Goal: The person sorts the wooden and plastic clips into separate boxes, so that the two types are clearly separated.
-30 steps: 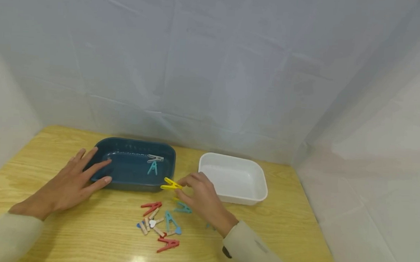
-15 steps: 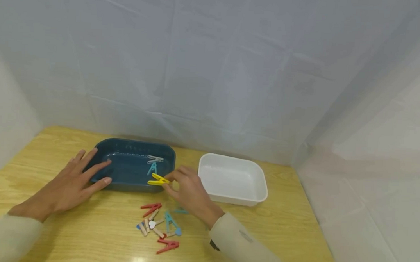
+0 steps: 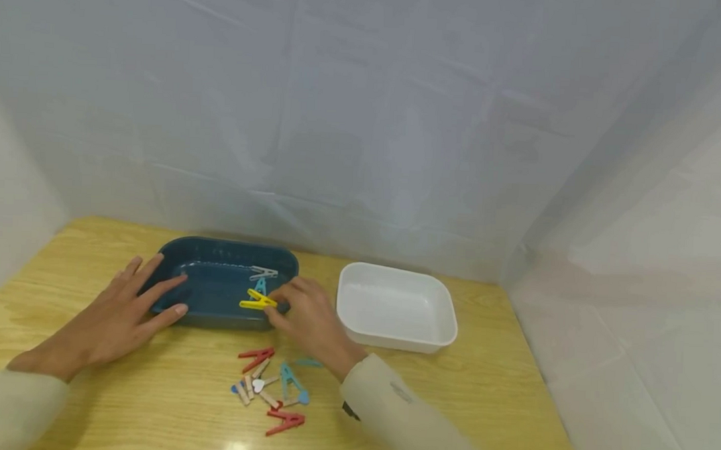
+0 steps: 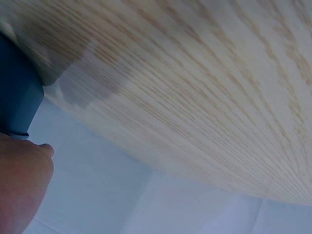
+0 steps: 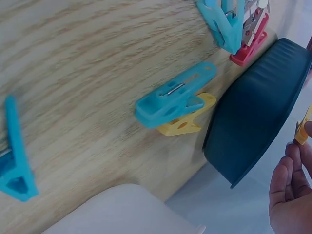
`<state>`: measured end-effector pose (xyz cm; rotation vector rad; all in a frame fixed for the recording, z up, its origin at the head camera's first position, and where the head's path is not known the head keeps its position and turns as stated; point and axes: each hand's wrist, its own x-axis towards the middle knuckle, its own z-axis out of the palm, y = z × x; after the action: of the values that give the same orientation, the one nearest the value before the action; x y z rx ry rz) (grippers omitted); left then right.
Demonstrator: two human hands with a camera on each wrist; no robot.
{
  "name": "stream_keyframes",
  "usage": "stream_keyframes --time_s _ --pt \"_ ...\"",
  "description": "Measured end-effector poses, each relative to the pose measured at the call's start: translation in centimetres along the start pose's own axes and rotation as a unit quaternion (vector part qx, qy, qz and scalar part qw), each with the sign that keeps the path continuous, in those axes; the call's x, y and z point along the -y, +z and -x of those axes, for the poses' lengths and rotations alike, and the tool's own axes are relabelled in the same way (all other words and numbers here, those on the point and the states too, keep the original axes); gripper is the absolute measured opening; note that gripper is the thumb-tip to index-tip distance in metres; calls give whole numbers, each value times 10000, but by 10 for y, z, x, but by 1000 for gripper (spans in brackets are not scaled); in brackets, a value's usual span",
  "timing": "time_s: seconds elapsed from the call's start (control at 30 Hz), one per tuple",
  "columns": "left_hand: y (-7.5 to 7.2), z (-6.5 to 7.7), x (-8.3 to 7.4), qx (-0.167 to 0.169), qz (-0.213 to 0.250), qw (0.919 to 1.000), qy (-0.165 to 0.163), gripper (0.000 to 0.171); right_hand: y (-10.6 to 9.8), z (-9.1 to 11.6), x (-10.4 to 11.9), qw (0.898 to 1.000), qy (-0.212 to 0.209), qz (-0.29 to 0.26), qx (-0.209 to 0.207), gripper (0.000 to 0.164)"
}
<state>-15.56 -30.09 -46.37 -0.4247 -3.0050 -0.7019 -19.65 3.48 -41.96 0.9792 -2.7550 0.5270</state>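
Between thumb and fingers, my right hand (image 3: 311, 320) pinches a yellow clothespin (image 3: 258, 300) over the right part of the dark blue tray (image 3: 211, 319). Below it in the tray lie a light blue clothespin (image 3: 260, 286) and a grey clothespin (image 3: 264, 273). My left hand (image 3: 123, 315) rests with spread fingers on the tray's left end. The right wrist view catches the yellow clothespin (image 5: 304, 127) at its right edge, in the fingertips. Only a bit of the left hand (image 4: 22, 180) shows in the left wrist view, beside the tray wall (image 4: 17, 92).
In front of the tray lies a loose pile: red clothespins (image 3: 285, 422), a light blue clothespin (image 3: 290, 380) and small wooden pegs (image 3: 249, 386) with hearts. A teal clothespin (image 5: 173, 95) overlaps a yellow one (image 5: 187, 119). A white tray (image 3: 400, 344) stands to the right.
My right hand has carried the yellow clothespin leftward from beside the blue tray to above its inside. The left hand keeps its place on the tray.
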Motion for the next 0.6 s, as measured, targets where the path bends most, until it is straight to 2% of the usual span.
stream_keyframes --time_s 0.27,0.6 --pt "1 1 0 26 57 10000 7 68 5 -6 4 9990 315 -236 190 30" --pt "-1 1 -2 128 96 9998 -68 70 8 -1 -1 9999 56 162 8 30"
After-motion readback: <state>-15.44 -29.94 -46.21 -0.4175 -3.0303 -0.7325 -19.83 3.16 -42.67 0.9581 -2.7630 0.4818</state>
